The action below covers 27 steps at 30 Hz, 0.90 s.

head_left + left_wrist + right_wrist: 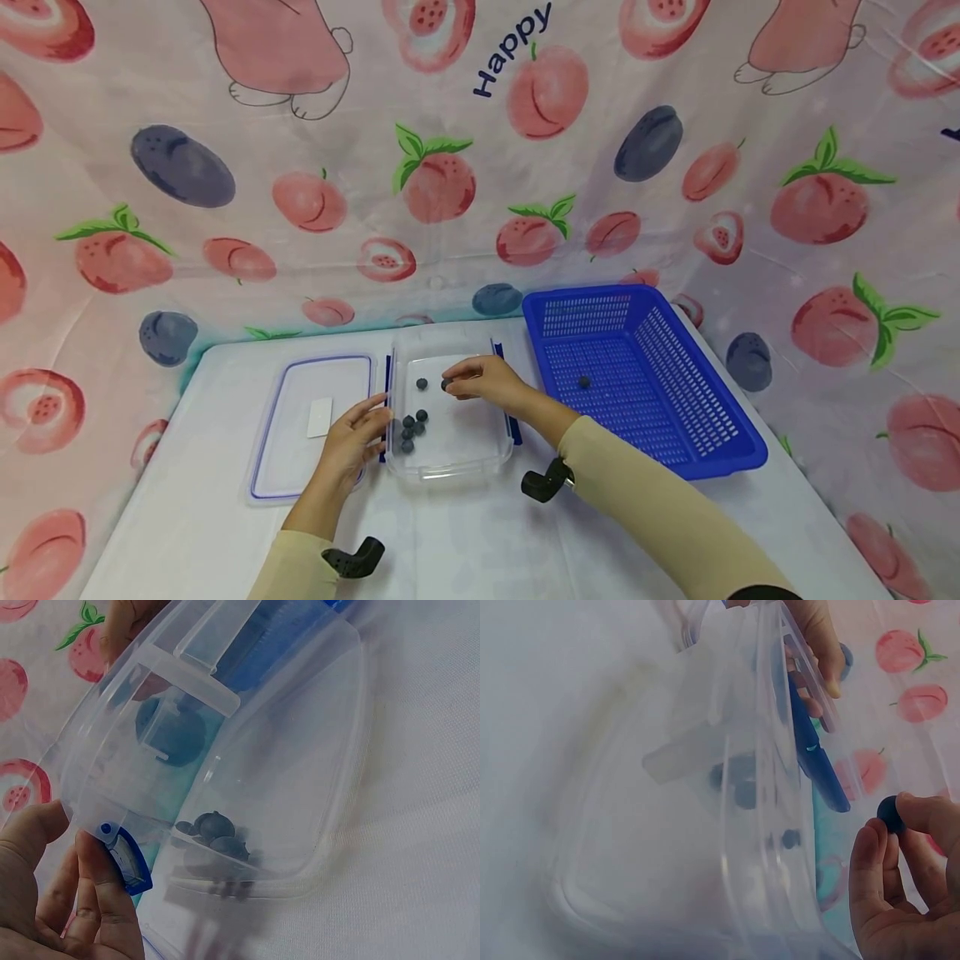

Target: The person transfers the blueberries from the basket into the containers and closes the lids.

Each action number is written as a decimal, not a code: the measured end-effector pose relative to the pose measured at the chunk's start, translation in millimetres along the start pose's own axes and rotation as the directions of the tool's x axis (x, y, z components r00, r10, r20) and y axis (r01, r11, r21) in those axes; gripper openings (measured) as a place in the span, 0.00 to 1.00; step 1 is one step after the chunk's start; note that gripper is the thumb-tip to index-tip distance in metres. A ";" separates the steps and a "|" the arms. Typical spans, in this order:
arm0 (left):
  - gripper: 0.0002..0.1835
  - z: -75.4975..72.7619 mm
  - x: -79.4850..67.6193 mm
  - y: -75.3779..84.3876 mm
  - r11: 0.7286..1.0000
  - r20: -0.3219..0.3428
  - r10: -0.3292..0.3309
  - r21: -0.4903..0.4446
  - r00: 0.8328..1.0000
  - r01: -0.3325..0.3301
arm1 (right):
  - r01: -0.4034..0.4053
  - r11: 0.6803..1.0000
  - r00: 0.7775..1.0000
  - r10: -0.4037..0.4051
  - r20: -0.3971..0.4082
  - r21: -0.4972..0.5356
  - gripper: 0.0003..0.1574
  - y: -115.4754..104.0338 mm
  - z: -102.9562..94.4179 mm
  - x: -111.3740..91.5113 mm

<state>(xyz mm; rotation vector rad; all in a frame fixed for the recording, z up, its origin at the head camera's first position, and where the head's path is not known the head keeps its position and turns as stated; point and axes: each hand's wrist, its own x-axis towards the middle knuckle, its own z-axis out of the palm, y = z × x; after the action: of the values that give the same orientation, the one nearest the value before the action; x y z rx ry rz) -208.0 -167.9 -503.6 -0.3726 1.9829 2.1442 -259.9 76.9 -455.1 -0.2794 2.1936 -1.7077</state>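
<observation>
A clear plastic container [468, 433] with blue side latches stands on the table. Several dark blueberries [408, 433] lie in it, mostly clustered at its left side, and a single blueberry [422, 383] lies farther back. My left hand [352, 437] grips the container's left edge, the thumb and fingers beside a blue latch [129, 859]. Over the container, my right hand [487, 383] pinches one blueberry [890, 815] between thumb and fingertips. A blue plastic basket [720, 417] stands to the right, with one blueberry [584, 382] on its floor.
Left of the container lies a clear lid [288, 450] with a blue seal and a white label [319, 417]. A white cloth covers the table [180, 517]. Behind it hangs a fruit-print curtain [315, 275].
</observation>
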 end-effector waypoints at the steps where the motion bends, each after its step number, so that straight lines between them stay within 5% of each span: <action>1: 0.30 0.0 0.1 -0.1 1.000 -0.001 0.000 0.001 1.000 0.000 | -0.001 1.000 1.000 0.001 0.003 0.000 0.19 -0.1 1.3 0.8; 27: 0.30 3.9 -2.4 -4.3 1.000 -0.011 0.011 -0.005 1.000 -0.011 | -0.111 0.994 0.992 0.111 -0.065 0.007 0.17 22.9 29.8 27.3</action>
<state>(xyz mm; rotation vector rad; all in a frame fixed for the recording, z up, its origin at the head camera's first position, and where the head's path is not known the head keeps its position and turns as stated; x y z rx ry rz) -204.6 -163.6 -506.7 -0.3758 1.9902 2.1592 -272.2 46.2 -487.7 -0.0997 2.2079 -1.6829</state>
